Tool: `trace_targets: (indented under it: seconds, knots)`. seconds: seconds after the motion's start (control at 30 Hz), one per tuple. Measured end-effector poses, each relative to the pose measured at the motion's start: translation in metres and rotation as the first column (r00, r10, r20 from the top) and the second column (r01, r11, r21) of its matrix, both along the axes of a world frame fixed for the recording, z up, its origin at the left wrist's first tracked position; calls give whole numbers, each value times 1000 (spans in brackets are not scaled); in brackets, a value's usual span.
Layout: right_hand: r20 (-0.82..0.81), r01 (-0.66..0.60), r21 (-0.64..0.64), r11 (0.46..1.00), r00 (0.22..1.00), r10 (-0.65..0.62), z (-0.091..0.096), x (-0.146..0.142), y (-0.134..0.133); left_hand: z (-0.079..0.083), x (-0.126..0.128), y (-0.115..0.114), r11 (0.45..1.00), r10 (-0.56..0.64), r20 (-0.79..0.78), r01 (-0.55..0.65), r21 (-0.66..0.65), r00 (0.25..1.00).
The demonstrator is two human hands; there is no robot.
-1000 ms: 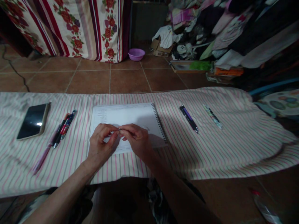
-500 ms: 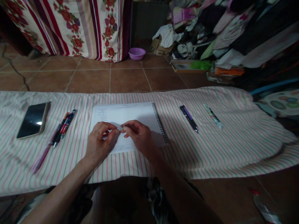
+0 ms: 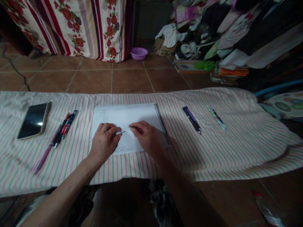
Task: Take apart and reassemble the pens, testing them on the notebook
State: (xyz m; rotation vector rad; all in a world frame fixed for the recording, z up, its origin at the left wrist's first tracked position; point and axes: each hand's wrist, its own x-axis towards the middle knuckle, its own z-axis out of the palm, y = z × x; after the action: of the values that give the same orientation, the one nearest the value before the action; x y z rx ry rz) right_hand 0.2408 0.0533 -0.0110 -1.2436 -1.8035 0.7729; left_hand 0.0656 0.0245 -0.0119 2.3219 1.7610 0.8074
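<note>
Both my hands rest on a white spiral notebook [image 3: 129,115] that lies open on a striped cloth [image 3: 224,151]. My left hand [image 3: 104,142] is curled, and a thin pointed pen part [image 3: 123,131] sticks out of its fingers to the right. My right hand [image 3: 146,137] lies a little to the right with its fingers pinched together; what they hold is hidden. A small gap separates the two hands.
Left of the notebook lie a dark phone [image 3: 34,120], a few pens [image 3: 64,128] and a pink pen [image 3: 44,156]. To its right lie a purple pen [image 3: 191,119] and a patterned pen [image 3: 216,118]. Beyond are tiled floor, a purple bowl [image 3: 139,53] and piled clothes [image 3: 213,28].
My hands were joined at a small pen part and have drawn apart. The thin tip now shows from my left hand, and my right hand has shifted slightly right.
</note>
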Motion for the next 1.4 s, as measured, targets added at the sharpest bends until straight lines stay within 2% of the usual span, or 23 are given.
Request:
trace_targets:
  seconds: [0.3,0.53,0.8,1.4]
  knots:
    - [8,-26,21,999,1000,26,-3,1,0,-6,-1,4,998,-35,6,35,53,999]
    - [77,-49,11,999,996,48,-3,1,0,-7,0,1,995,-41,67,34,98,997]
    - [124,-67,20,998,990,64,-5,-2,-1,-8,1,0,997,-23,96,16,73,995]
    - [130,-103,46,994,987,97,-7,-6,-1,-14,-1,2,989,-60,116,43,140,991]
